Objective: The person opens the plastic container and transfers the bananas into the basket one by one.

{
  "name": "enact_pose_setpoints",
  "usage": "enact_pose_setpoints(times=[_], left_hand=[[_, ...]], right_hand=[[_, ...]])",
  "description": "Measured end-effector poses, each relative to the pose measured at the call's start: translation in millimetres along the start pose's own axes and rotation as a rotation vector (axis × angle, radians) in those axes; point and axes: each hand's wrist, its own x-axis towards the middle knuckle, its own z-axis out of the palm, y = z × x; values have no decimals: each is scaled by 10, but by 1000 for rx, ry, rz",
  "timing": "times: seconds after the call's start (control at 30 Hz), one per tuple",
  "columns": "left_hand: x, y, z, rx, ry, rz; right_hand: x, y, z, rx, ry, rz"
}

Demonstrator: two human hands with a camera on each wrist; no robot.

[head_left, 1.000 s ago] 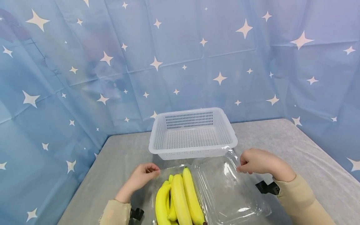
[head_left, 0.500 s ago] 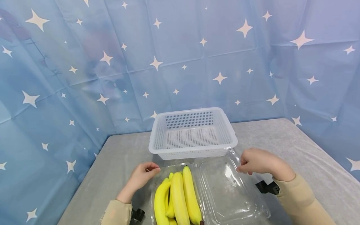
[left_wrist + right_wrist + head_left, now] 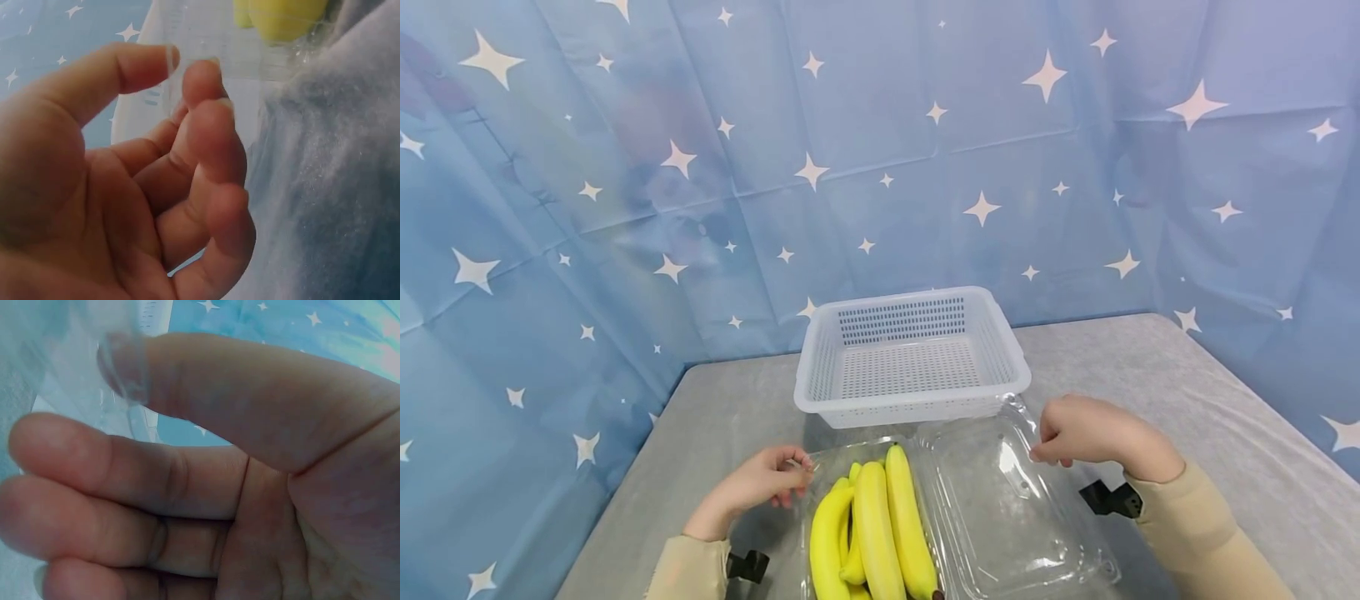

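Clamshell box (image 3: 1000, 508) edge now released by left hand (image 3: 760, 486), fingers drawn back.

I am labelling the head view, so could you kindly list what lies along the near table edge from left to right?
left hand → bananas → open clear lid → right hand

basket (image 3: 912, 357) on the table (image 3: 1187, 392), beyond both hands, nearer the backdrop (image 3: 880, 158). open plastic box (image 3: 962, 508) on the table just before the basket, between the hands. bananas (image 3: 872, 533) in its left half, just right of the left hand (image 3: 760, 483). lid half (image 3: 1026, 500) lies to their right; right hand (image 3: 1086, 433) at its far right edge.
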Motion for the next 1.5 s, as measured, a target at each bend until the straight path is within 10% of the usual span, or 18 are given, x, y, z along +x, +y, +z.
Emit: enact_pose_setpoints(times=[0.93,1.5], left_hand=[[99,-36,132,-30,200,104],[185,-85,200,-70,364,32]], right_hand=[[26,10,28,-8,-10,-39],[49,19,62,15,-20,-18]])
